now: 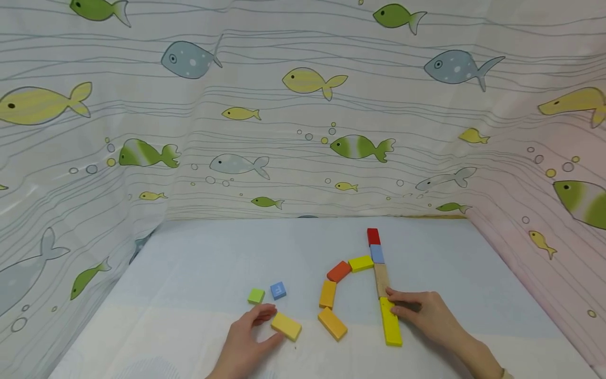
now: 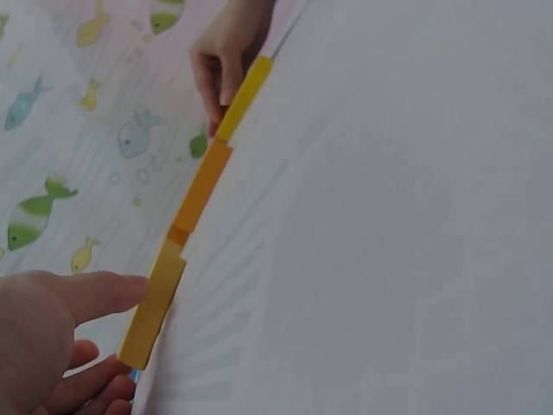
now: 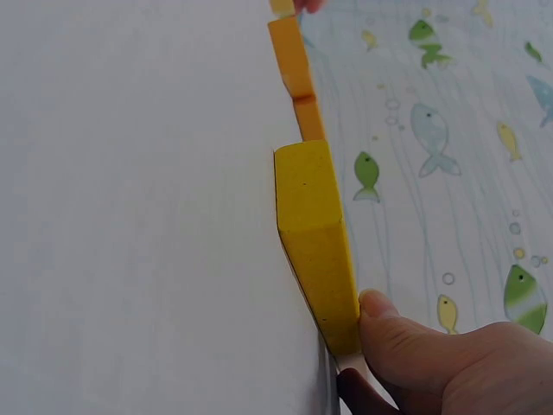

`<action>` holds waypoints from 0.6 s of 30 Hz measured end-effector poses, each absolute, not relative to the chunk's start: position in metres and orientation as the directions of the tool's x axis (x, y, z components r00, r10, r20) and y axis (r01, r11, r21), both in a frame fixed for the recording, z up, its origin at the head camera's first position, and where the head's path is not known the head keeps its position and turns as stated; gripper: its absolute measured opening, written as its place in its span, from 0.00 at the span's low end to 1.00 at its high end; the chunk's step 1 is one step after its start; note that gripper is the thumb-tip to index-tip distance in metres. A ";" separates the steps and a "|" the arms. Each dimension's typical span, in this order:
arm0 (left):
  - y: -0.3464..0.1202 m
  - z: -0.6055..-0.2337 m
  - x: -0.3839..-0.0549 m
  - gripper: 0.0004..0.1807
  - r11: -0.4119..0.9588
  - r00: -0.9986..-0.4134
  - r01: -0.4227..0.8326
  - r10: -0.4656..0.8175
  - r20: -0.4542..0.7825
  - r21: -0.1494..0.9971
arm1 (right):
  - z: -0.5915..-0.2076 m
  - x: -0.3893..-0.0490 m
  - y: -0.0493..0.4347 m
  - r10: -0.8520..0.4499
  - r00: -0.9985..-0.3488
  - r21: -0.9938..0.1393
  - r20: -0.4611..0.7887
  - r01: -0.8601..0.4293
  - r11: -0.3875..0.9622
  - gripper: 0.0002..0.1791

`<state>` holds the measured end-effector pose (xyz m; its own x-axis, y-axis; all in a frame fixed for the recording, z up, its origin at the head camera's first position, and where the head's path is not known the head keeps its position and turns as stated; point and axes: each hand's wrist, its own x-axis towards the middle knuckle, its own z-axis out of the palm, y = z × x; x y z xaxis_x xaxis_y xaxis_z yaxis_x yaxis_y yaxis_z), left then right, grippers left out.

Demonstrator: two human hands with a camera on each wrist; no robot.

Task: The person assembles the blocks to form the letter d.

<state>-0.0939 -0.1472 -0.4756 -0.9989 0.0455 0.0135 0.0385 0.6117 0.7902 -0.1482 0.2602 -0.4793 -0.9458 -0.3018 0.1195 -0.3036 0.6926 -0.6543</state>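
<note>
My left hand [image 1: 246, 337] is at a pale yellow block [image 1: 286, 326], its thumb and a curled finger holding the left end. In the left wrist view a digit lies against that block's side. My right hand [image 1: 431, 316] pinches the upper part of a long yellow block [image 1: 391, 326], thumb on its right side and a fingertip where it meets a plain wooden block [image 1: 381, 280]. Above these, a blue block [image 1: 376, 253] and a dark red block [image 1: 373, 236] continue the straight row.
Left of the row, a yellow block [image 1: 361, 263], a red-orange block [image 1: 339, 271], an orange block [image 1: 327, 294] and a lower orange block [image 1: 332, 323] form a curve. A small green block [image 1: 256, 296] and a small blue block [image 1: 278, 290] lie beyond my left hand.
</note>
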 end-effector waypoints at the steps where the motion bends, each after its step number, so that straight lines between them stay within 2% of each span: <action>1: -0.146 -0.475 -0.093 0.31 0.624 -0.999 0.032 0.040 0.008 0.781 | -0.479 -0.148 0.260 -0.301 -0.946 -0.653 0.118 -0.302 0.695 0.20; 18: -0.126 -0.473 -0.086 0.40 0.690 -1.000 -0.011 -0.003 -0.012 0.724 | -0.478 -0.147 0.259 -0.290 -0.949 -0.652 0.124 -0.298 0.697 0.20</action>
<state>-0.0862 -0.1259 -0.4728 -0.9999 -0.0030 -0.0122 -0.0109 0.6901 0.7236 -0.1472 0.2594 -0.4776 -0.9488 -0.2904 0.1239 -0.2984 0.6966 -0.6524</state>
